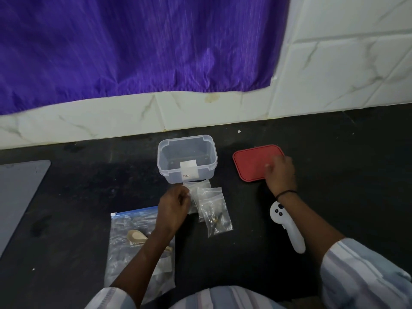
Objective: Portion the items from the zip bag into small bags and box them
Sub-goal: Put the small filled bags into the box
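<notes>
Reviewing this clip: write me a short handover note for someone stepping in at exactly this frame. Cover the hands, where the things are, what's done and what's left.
Left hand: fingers curled at the small bags lying in a cluster just in front of the clear box; it seems to pinch one.
Right hand: rests on the red lid, which lies flat to the right of the box; whether it grips the lid is hard to tell.
Zip bag: flat on the dark counter under the left forearm, with items inside.
Done: lid is off, at least one small bag holds items.
Left: box looks empty, so bags need boxing; likely more portioning, then the lid.
</notes>
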Demonstrator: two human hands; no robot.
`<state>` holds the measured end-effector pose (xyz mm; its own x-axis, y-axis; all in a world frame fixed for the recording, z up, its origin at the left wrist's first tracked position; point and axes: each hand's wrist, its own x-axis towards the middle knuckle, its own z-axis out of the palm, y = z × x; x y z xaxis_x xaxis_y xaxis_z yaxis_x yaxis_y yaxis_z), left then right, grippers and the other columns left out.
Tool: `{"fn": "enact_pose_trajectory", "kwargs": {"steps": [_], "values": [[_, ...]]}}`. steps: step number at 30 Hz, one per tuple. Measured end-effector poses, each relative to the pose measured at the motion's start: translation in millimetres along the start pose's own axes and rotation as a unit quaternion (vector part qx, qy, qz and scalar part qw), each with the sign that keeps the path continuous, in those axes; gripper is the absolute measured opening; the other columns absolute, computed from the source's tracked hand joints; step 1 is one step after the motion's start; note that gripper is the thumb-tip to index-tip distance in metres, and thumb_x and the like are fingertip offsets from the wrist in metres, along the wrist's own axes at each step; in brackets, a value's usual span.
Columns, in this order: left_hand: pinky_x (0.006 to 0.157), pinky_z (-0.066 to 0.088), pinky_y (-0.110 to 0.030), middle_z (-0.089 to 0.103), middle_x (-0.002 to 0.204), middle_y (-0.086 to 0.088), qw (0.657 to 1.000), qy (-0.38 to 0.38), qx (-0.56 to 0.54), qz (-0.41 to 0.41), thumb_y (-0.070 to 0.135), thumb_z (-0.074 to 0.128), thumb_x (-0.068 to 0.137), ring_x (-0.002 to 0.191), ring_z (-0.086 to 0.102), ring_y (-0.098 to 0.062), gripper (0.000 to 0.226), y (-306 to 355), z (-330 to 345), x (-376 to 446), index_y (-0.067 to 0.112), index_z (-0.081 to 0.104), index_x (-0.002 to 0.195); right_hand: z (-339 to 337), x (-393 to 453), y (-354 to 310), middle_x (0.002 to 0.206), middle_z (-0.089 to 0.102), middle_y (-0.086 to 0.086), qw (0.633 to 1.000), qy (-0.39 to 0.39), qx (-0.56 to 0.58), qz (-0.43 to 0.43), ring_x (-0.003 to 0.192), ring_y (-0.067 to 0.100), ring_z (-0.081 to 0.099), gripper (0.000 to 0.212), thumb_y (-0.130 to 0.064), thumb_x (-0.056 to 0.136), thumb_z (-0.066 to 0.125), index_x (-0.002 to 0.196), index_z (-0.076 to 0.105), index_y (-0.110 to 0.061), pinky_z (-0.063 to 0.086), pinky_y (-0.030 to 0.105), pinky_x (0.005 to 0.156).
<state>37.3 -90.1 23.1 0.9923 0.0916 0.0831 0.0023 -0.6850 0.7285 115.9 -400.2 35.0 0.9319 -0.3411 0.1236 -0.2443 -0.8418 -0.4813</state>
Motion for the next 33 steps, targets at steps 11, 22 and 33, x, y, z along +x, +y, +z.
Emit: {"fn": "enact_pose_trajectory", "kwargs": {"steps": [11,22,33], "values": [[0.079,0.052,-0.028,0.072,0.099,-0.007,0.997,0.000,0.079,-0.020,0.029,0.067,0.093,0.087,0.067,-0.019,0.019,19.4,12.9,7.3,0.012,0.070,0.102,18.7,-92.3,-68.1,0.085,0.066,0.003,0.947,-0.295,0.005,-0.128,0.079,0.021,0.062,0.019,-0.032,0.088,0.061,0.091,0.059,-0.014,0.052,0.037,0.070],[0.079,0.047,-0.025,0.071,0.101,-0.002,0.992,-0.055,0.026,-0.106,0.027,0.068,0.091,0.090,0.065,-0.016,0.007,26.6,24.4,21.7,0.020,0.069,0.094,21.5,-105.0,-56.0,0.066,0.054,-0.009,0.951,-0.241,0.170,-0.090,0.058,-0.001,0.048,0.020,-0.014,0.088,0.061,0.075,0.049,-0.022,0.039,0.020,0.058],[0.065,0.057,-0.029,0.066,0.084,-0.001,0.967,0.129,-0.211,0.063,0.022,0.063,0.093,0.078,0.067,-0.014,0.010,53.3,-63.7,20.6,0.014,0.061,0.088,-45.9,-71.1,-102.3,0.086,0.065,0.001,0.912,-0.043,0.377,-0.157,0.078,0.018,0.063,0.019,-0.009,0.092,0.059,0.092,0.054,-0.028,0.050,0.030,0.065]]}}
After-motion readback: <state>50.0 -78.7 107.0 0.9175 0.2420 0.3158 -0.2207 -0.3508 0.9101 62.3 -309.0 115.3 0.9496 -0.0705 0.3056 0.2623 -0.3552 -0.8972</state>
